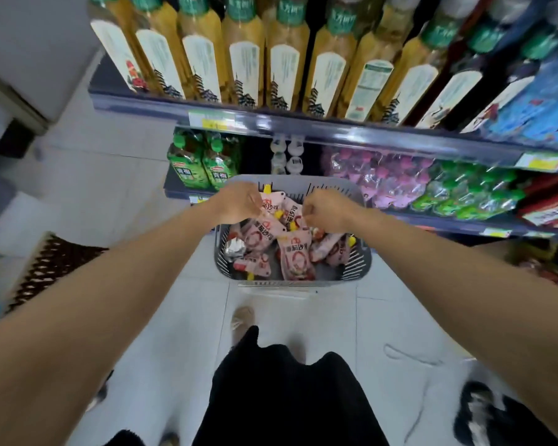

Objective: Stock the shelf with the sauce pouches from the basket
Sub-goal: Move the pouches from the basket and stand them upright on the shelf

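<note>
1. Gripping a pouch (269, 201) at the basket's (361, 262) far rim, the left hand (239, 204) could spill it if the pinch slips.
2. More pouches (295, 262) lie loose below, between both hands.
3. The right hand (327, 212) is curled shut over pouches; whether it holds one, I cannot tell.

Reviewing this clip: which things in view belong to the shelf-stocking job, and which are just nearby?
Part of the job:
- pink sauce pouches with yellow caps
- grey slatted plastic basket holding them
- left hand, its grip on a pouch
- right hand, over the basket
- dark blue shelf

Just nearby:
- tall amber bottles with white labels
- green-capped bottles
- brown patterned mat
</note>
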Available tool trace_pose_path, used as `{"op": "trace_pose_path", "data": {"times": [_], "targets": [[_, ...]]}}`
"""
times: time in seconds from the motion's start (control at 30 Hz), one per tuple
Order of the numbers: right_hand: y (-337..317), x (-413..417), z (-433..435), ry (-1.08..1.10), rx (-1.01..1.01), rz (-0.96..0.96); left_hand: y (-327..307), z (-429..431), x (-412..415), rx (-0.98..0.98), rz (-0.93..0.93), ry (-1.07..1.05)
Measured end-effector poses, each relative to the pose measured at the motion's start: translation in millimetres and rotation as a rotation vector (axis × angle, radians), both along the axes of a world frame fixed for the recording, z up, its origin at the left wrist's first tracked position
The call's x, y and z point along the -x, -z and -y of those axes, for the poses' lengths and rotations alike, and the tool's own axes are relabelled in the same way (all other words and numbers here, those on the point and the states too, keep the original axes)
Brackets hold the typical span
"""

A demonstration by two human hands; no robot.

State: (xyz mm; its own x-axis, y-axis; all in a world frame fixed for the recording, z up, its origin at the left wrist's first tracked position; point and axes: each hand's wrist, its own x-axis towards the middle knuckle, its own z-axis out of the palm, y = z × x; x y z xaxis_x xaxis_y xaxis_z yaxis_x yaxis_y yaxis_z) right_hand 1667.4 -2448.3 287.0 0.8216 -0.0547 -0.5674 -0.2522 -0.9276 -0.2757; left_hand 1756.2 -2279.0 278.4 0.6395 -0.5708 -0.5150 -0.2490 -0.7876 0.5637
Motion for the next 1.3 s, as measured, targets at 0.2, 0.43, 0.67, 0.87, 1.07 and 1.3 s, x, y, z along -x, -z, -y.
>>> {"op": "trace_pose_path", "data": {"times": [0.2,0.43,0.67,0.87,1.07,1.3], "targets": [[67,-10,8,0.050,0.009,-0.071,62,-6,-9,-0.061,-0.012,-0.076],[133,-18,25,0.150,0.049,-0.137,131,10,-29,-0.113,-0.053,-0.099],[185,-27,38,0.323,0.157,-0.063,178,30,-37,-0.170,-0.027,-0.046],[220,-37,41,0.390,0.130,-0.035,206,38,-48,-0.239,-0.027,-0.034],[240,-49,45,0.302,0.275,0.026,222,45,-56,-0.282,0.025,-0.044],[250,-66,45,0.255,0.392,0.055,239,50,-57,-0.232,-0.001,-0.045]]}}
